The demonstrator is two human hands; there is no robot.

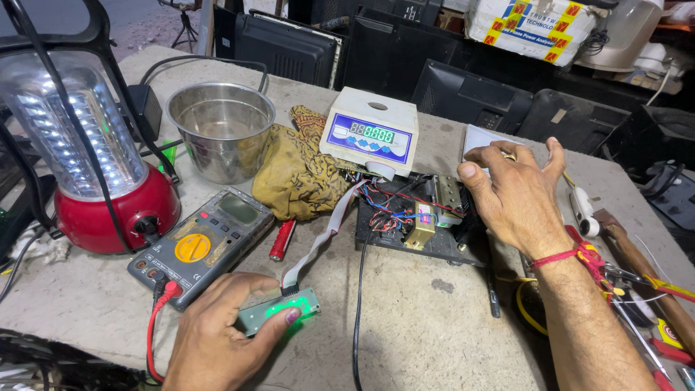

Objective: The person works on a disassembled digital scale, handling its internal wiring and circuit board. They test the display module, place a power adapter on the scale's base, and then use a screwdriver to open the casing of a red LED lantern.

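Observation:
My left hand [221,329] grips a small green circuit board [286,308] that glows green, with the thumb pressed on its face. A grey ribbon cable [322,235] runs from that board up to an opened black device base [416,221] full of coloured wires and a small transformer. Over the right end of this base my right hand [517,192] hovers with fingers spread and nothing in it; a red thread is tied at the wrist. A white display unit [369,130] with lit green digits rests behind the base.
A grey multimeter [199,246] with a yellow dial and red lead lies left of my left hand. Behind stand a red lantern [87,159], a steel bowl [221,127] and a yellow cloth [297,170]. Tools [637,268] crowd the right edge; black monitors [391,51] line the back.

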